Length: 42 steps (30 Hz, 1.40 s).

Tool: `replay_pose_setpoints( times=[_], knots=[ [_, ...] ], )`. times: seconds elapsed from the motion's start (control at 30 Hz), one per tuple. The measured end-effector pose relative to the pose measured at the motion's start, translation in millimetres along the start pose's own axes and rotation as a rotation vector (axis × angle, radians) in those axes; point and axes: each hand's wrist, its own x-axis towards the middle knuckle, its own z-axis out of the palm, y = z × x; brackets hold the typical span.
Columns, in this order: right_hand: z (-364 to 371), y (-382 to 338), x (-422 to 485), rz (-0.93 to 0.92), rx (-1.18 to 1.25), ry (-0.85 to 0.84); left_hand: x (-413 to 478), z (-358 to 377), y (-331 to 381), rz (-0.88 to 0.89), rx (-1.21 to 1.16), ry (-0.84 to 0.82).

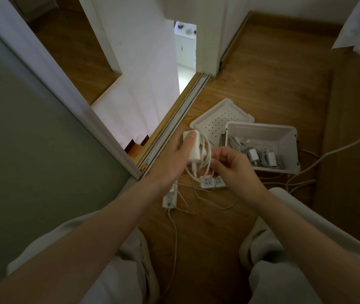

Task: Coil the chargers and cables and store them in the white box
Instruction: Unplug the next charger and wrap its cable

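Observation:
My left hand [175, 155] grips a white charger brick [194, 150], thumb lying along its top. Its white cable [206, 160] loops around the brick in a few turns. My right hand [233, 166] pinches that cable just right of the brick, fingers curled. The white box [293, 150] stands open on the wood floor to the right, with several coiled chargers and cables [260, 156] inside. Its perforated lid [216, 121] lies flat behind the box's left corner.
Two white power strips lie on the floor below my hands, one [213, 182] near the box and one [170, 197] to the left, with loose cables [209, 202] trailing. A sliding door track [181, 119] runs at left. My knees frame the bottom.

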Motion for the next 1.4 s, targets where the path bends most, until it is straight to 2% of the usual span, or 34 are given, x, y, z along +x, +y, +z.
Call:
replay_pose_setpoints(
  times=[0.07,0.13,0.3,0.43,0.57,0.83,1.0,1.07,1.13,1.23,1.4],
  knots=[
    [2.4,0.2,1.3,0.011,0.035,0.029,-4.5,5.6,-4.9,0.239,0.218,0.085],
    [2.0,-2.5,3.6,-0.01,0.091,0.073,-8.0,10.1,-11.1,0.4,0.303,0.059],
    [-2.2,-10.4,8.4,-0.078,0.158,0.105,-10.3,10.2,-9.5,0.434,0.16,0.068],
    [0.9,-6.8,11.4,0.002,0.046,0.099,-9.8,5.1,-4.0,0.344,0.004,0.145],
    [0.5,-8.3,12.8,-0.061,-0.085,0.125,-3.0,-2.3,-1.2,0.169,-0.153,0.146],
    [-1.3,-14.8,10.0,-0.123,0.111,0.062,3.6,-7.9,-3.9,-0.007,-0.125,-0.022],
    [10.0,-6.5,3.6,0.021,0.127,0.159,6.2,-4.2,-12.5,-0.193,-0.12,-0.042],
    [14.2,-5.8,2.1,0.047,0.127,0.207,7.2,-2.3,-15.6,-0.204,-0.084,-0.023],
    [17.0,-7.9,0.9,-0.016,0.101,0.196,7.9,-2.3,-16.0,-0.188,-0.034,-0.01],
    [19.7,-12.0,0.9,-0.092,0.018,0.12,9.3,-5.3,-17.7,-0.172,0.04,0.029],
    [16.4,-15.7,5.6,-0.023,-0.053,-0.038,8.2,-6.2,-20.9,-0.122,0.16,0.056]
  ],
)
